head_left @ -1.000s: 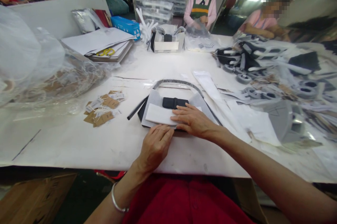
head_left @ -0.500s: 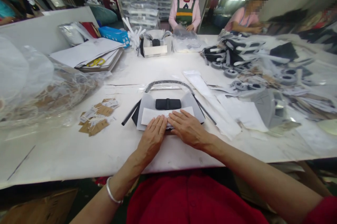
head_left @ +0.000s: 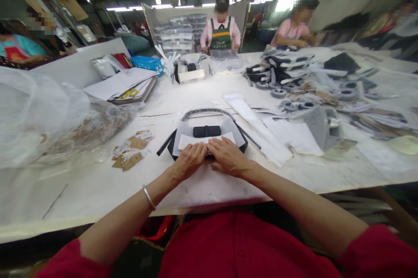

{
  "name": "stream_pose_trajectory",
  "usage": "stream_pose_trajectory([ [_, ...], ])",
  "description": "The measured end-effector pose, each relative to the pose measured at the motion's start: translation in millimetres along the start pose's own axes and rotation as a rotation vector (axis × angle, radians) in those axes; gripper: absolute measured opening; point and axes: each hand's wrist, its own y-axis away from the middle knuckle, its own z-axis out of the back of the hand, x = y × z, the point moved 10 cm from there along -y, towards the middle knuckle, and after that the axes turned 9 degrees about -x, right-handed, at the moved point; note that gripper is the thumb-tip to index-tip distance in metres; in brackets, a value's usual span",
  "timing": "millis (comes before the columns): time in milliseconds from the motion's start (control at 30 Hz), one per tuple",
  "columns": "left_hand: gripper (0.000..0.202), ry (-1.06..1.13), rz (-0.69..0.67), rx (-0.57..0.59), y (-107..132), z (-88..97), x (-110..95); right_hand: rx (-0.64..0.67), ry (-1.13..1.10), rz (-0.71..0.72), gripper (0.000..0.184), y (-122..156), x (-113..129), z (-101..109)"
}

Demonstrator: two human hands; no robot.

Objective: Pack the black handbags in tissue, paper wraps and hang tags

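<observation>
A black handbag [head_left: 243,143] sits on the table before me, its grey-wrapped handle [head_left: 209,111] arching away. Pale grey sheeting lines it, and a small black folded piece [head_left: 207,131] lies inside. Along the near side runs a folded white sheet [head_left: 187,140]. My left hand [head_left: 189,159] has its fingers curled over this sheet's near edge. Beside it, almost touching, my right hand [head_left: 230,158] bends its fingers over the same edge, thumb lower on the near side. My palms hide the bag's front.
Cardboard tags [head_left: 132,152] lie left of the bag, near a clear plastic bag [head_left: 98,125]. White sheets [head_left: 290,134] spread to the right, with grey rolls and black parts [head_left: 277,69] behind. Another bag [head_left: 192,73] stands farther back. A co-worker [head_left: 222,32] stands across the table.
My fingers, flat on the white sheet before, now bend over its near edge, the left ones most. The camera view has tilted upward.
</observation>
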Motion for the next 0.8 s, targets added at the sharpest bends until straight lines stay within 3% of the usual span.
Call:
stream_pose_trajectory([
  [133, 0.027, 0.002, -0.005, 0.001, -13.1, 7.2, 15.7, -0.114, 0.078, -0.049, 0.079, -1.8, -2.0, 12.4],
  [200, 0.029, 0.007, -0.015, -0.004, -24.1, 13.6, 21.8, -0.184, 0.125, -0.062, 0.076, -3.4, -9.0, 20.4],
  [333, 0.033, 0.028, -0.057, -0.045, -43.2, 32.7, 21.5, -0.25, 0.191, -0.074, 0.029, -10.4, -23.5, 32.8],
  [400, 0.035, 0.032, -0.048, -0.071, -45.9, 37.9, 20.7, -0.216, 0.199, -0.048, 0.021, -16.5, -26.2, 32.6],
  [467, 0.031, 0.021, 0.009, -0.058, -43.2, 32.1, 24.4, -0.175, 0.209, -0.012, 0.018, -22.5, -26.8, 29.6],
  [667, 0.033, -0.107, -0.013, -0.327, -21.0, 27.8, 10.9, -0.179, 0.207, 0.029, 0.015, -27.2, -24.1, 21.5],
  [800, 0.038, -0.092, 0.041, -0.374, -11.0, 24.8, 8.9, -0.22, 0.179, 0.057, 0.013, -22.8, -19.8, 20.2],
])
